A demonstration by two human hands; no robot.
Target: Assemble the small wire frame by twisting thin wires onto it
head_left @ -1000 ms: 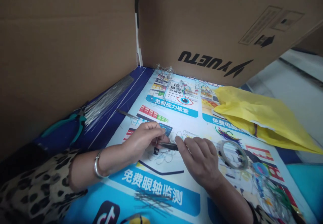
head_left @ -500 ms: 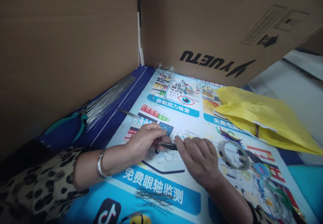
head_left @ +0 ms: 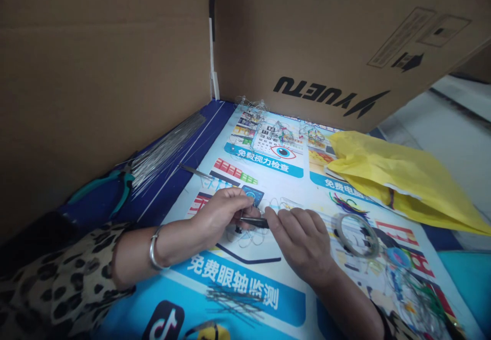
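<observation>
Cardboard (head_left: 326, 33) stands in two upright panels behind a dark blue surface (head_left: 209, 138) with a printed sheet (head_left: 268, 182) spread on it. A yellow bag (head_left: 406, 176) lies at the far right. A fan of straight wires (head_left: 169, 151) lies against the left panel, with teal-handled pliers (head_left: 125, 189) at its near end. The right hand (head_left: 301, 238) curls its fingers round a dark tool (head_left: 255, 222), low over the middle of the sheet. The left hand (head_left: 226, 209) bends its fingers inward at the tool's tip; whether they pinch anything cannot be told. A tangle (head_left: 418, 299) sits at the near right, below a tape roll (head_left: 360, 252). Short wires (head_left: 233, 299) lie piled in front of the hands. A bracelet (head_left: 152, 250) rings the left wrist. Thin wire loops (head_left: 253, 239) show just below the tool.
</observation>
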